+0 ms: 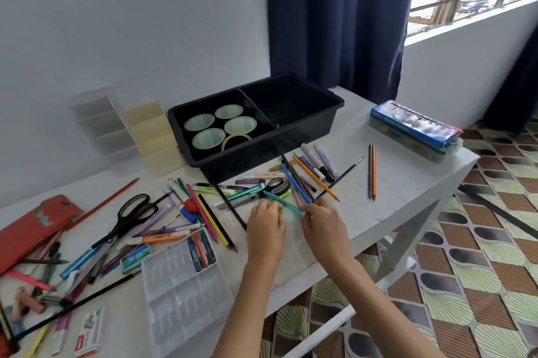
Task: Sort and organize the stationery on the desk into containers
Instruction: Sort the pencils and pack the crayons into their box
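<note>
Head view: my right grip point(323, 226) pinching near end of teal pen point(283, 202), its long axis running up-left across tabletop point(401, 180). Left grip point(266, 223) curling just beside shaft, can't tell if holding anything. Black tray point(262, 153) sitting beyond, right grip nearer.

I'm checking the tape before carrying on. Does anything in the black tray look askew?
Yes. In the left compartment of the black tray, four tape rolls lie flat, but the yellowish tape roll at the front stands tilted, apparently leaning on the front wall.
</note>
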Motion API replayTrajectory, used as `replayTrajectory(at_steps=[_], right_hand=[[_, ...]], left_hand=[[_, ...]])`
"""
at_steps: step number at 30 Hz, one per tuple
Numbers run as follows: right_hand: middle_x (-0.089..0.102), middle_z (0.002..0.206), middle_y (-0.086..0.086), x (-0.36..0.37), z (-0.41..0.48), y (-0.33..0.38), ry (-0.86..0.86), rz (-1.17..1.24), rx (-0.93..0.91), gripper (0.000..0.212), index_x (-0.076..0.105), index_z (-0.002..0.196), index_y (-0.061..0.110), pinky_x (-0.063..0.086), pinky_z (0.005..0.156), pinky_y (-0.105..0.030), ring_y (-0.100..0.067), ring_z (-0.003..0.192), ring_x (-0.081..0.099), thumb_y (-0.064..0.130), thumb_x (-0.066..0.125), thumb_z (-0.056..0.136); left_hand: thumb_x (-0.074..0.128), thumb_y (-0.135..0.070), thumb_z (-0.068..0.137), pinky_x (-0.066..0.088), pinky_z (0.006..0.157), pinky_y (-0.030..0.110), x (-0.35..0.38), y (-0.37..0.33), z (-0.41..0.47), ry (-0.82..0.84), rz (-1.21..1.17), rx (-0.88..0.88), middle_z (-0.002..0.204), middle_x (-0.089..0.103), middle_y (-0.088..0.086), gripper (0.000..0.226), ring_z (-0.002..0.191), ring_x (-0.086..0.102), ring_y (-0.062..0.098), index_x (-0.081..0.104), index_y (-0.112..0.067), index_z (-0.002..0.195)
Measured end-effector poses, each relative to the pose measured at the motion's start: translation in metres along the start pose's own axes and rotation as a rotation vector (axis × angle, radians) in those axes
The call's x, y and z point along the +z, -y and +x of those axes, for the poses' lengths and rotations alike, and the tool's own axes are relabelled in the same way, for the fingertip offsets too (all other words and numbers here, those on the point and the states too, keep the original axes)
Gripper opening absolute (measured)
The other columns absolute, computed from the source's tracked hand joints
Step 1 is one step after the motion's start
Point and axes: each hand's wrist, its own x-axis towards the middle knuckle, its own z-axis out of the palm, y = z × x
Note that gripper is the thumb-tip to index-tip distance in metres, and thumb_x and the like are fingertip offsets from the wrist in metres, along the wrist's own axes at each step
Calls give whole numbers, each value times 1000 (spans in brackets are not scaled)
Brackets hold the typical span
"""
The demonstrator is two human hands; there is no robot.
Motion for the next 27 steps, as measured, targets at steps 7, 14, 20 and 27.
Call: replayTrajectory(at_steps=[7, 14, 20, 27], right_hand=[[59, 99, -4, 0, 22, 0, 86, -49, 115, 21, 66, 101, 11, 50, 70, -29, -15, 80, 53, 19, 47, 97], [55, 85, -3, 5, 33, 16, 115, -115, 325, 20, 58, 93, 10, 32, 51, -24, -16, 70, 48, 30, 62, 90], [54, 88, -7, 12, 26, 18, -24, -59, 388, 15, 60, 85, 6, 35, 54, -29, -19, 68, 47, 20, 58, 89], [65, 80, -4, 20, 9, 28, -146, 382, 226, 9, 71, 89, 5, 47, 61, -20, -13, 71, 58, 12, 67, 85]], left_hand=[[60, -15, 87, 39, 54, 11, -14, 10, -7, 1, -79, -229, 97, 54, 7, 21, 81, 55, 16, 61, -5, 106], [63, -5, 83, 39, 48, 11, -23, 15, -23, -102, -374, -352, 64, 52, -3, 14, 54, 48, 5, 59, -18, 86], [64, -5, 85, 46, 52, 12, -27, 22, -33, -152, -474, -398, 72, 58, -1, 26, 59, 54, 6, 63, -5, 111], [64, -6, 86, 50, 58, 8, -46, 25, -43, -303, -569, -435, 81, 62, -2, 31, 70, 58, 2, 61, -6, 116]])
